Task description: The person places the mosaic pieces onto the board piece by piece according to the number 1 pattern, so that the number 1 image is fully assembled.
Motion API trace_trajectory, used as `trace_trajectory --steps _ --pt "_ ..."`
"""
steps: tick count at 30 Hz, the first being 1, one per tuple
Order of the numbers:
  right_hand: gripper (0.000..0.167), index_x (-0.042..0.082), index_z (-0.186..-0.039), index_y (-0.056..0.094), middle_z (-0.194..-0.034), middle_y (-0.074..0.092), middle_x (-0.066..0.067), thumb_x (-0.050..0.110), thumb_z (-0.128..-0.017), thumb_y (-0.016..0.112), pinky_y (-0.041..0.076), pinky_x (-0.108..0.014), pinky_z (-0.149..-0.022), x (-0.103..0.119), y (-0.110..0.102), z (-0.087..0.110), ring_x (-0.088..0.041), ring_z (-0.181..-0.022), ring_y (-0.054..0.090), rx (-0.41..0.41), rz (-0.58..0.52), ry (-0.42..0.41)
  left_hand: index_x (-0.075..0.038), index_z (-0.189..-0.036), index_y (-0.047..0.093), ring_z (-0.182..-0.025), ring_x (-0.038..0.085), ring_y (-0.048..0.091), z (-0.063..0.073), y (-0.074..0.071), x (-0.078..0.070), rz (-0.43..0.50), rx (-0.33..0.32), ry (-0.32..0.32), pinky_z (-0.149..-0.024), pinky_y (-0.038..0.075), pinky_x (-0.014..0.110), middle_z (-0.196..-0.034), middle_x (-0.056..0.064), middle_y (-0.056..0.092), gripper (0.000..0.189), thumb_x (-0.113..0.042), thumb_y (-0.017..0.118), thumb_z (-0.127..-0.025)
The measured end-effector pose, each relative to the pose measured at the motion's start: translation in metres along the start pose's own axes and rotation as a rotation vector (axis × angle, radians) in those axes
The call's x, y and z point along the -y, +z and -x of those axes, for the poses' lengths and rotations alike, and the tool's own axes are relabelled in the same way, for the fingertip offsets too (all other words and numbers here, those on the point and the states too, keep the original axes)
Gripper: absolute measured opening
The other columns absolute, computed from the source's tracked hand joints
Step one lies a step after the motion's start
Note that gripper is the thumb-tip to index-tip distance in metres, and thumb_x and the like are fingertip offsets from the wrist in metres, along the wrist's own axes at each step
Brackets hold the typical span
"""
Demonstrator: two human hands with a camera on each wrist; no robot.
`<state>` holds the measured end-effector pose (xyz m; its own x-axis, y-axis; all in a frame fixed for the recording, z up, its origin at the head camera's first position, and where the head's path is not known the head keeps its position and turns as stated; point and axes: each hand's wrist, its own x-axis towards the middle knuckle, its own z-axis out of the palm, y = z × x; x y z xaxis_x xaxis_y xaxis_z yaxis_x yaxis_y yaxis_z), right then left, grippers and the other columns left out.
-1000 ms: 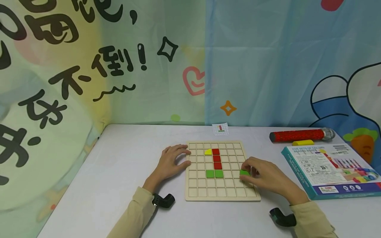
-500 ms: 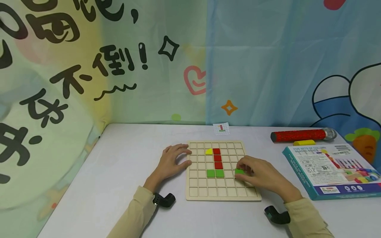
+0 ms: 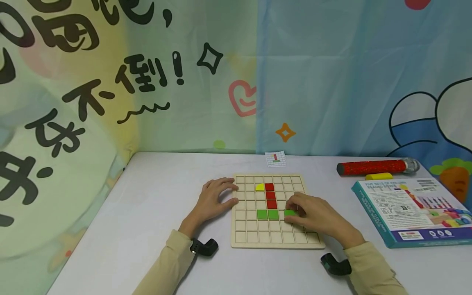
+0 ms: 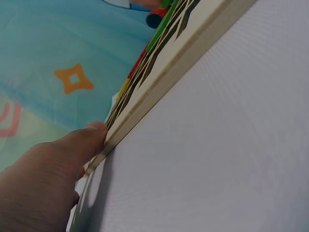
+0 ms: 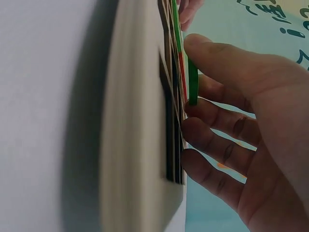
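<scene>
A wooden grid board (image 3: 258,237) lies on the white table. In its cells sit a yellow piece (image 3: 259,187) with a slanted corner, a column of red square tiles (image 3: 271,195) and two green square tiles (image 3: 267,214) side by side. My right hand (image 3: 313,215) pinches another green tile (image 3: 289,212) between thumb and fingers, one cell or so right of the green pair. Seen from the right wrist, this tile (image 5: 193,87) stands slightly off the grid, other fingertips close by the board. My left hand (image 3: 212,200) rests its thumb and fingertips along the board's left edge.
Behind the board lies a small pattern card (image 3: 275,159). To the right is a teal-edged box (image 3: 413,213), with a yellow cylinder (image 3: 379,176) and a red glittery microphone-like tube (image 3: 372,167) behind it. A printed curtain (image 3: 313,82) hangs behind the table.
My right hand has slid leftward over the board with the green tile, from near its right edge towards the green pair. The left hand stays at the left edge.
</scene>
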<state>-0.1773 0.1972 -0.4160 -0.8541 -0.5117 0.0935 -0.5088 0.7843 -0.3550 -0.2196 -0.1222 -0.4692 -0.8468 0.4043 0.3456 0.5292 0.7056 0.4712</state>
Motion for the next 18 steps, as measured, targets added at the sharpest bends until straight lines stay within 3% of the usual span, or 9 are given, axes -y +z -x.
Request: trace_trajectory --steps 9,18 --pt "0.027 0.023 -0.094 0.063 -0.081 0.053 0.013 0.042 -0.079 0.074 0.041 -0.020 -0.062 0.0031 0.0046 -0.0043 -0.003 -0.069 0.047 0.013 0.009 -0.006 -0.024 -0.115 0.063 -0.130 0.022 0.045 0.0012 0.0002 -0.0003 0.014 -0.021 0.014 -0.108 0.025 0.057 -0.136 0.001 0.054 0.034 -0.040 0.067 -0.085" --pt "0.027 0.022 -0.095 0.065 -0.084 0.055 0.012 0.041 -0.079 0.073 0.041 -0.018 -0.060 0.0038 0.0067 -0.0059 -0.002 -0.069 0.048 0.000 -0.004 -0.018 -0.023 -0.116 0.063 -0.132 0.021 0.044 0.0005 -0.0011 -0.0014 0.010 0.004 -0.008 -0.109 0.024 0.055 -0.137 0.000 0.053 0.036 -0.041 0.067 -0.085"
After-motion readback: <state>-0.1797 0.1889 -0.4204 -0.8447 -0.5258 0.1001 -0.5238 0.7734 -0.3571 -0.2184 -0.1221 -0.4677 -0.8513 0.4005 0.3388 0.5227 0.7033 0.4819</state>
